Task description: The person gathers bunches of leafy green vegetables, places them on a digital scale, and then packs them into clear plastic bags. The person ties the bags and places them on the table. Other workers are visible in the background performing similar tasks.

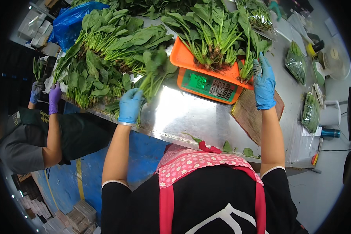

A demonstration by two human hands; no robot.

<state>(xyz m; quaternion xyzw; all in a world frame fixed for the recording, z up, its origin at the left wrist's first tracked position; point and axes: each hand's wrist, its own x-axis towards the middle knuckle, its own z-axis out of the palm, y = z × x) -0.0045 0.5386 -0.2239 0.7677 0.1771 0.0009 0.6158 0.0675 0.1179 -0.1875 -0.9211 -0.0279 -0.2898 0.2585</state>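
Observation:
My left hand [130,106], in a blue glove, holds a few stems of a leafy green plant [152,77], slightly blurred, beside the big heap of spinach-like greens [105,52]. My right hand [263,83], also blue-gloved, is at the right end of the scale's orange tray [182,54], its fingers up along the leafy stems [247,68] there; whether it grips them I cannot tell. A rooty bunch of greens [216,38] lies on the tray. Below the tray, the orange digital scale [209,86] shows a lit green display and a keypad.
Under my right forearm lies a worn board [259,114] on the metal table [175,117]. Bagged greens [296,63] lie on the right, near a fan [335,61] and a white mug [330,112]. At left a co-worker [52,134] handles greens near a blue plastic bag [71,25].

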